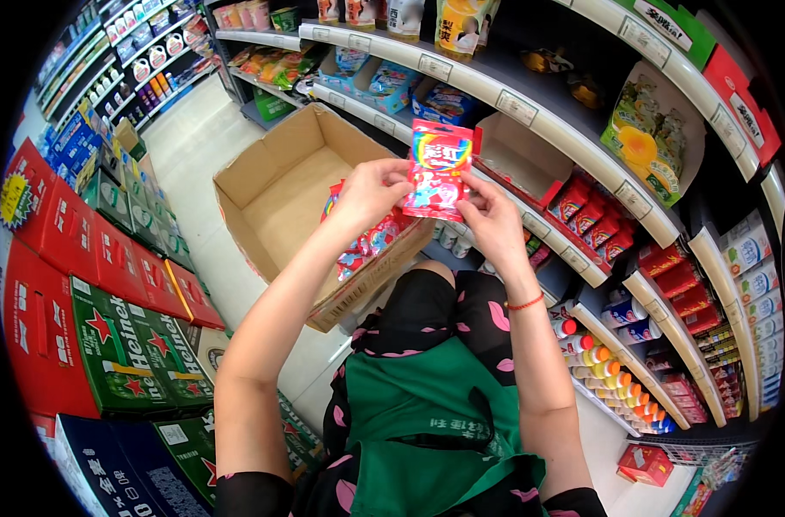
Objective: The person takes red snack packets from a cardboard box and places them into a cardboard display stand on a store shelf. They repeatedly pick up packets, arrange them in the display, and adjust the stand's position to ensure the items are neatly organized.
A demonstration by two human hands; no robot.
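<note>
Between both hands I hold a red candy bag [439, 171] with a rainbow print and a hang hole at its top. My left hand [379, 187] pinches its left edge, and my right hand [492, 210] grips its lower right edge. Below and left of the bag is a large open cardboard box [270, 187], with several similar red candy bags [373, 242] lying at its near right side. Just beyond my right hand, an open display tray [528, 155] sits on the shelf. Its back part is partly hidden by the shelf above.
Right of the tray stand several red candy packs [589, 213]. Shelf edges with price tags [515, 106] curve close above them. Stacked Heineken beer cartons [127, 349] and red cartons [76, 220] line the left side. Bottles with coloured caps [612, 381] fill a low shelf.
</note>
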